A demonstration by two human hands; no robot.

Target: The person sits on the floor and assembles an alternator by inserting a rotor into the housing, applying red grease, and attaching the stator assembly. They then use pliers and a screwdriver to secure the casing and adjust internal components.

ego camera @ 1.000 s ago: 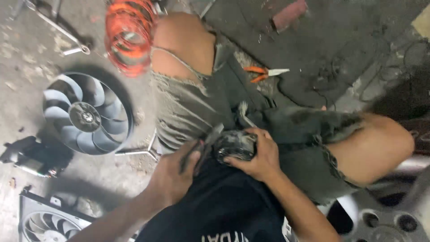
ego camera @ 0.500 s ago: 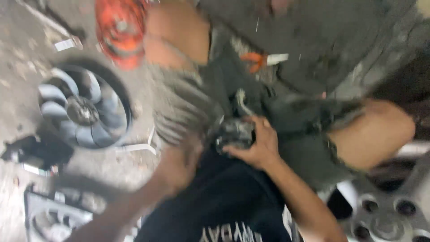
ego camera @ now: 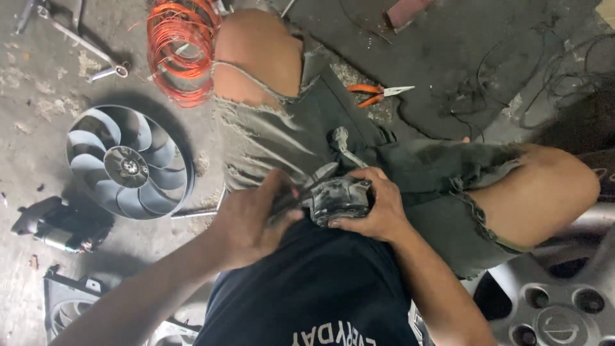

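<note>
I see my right hand (ego camera: 378,208) clamped around the grimy grey metal motor housing (ego camera: 336,198) on my lap; my left hand (ego camera: 256,221) seems to pinch a tool against it. Housing looks unopened yet.

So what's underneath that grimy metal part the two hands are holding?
The grimy metal part sits over the lap, on dark frayed shorts and a black shirt. The right hand and left hand cover its sides, hiding its underside.
</note>
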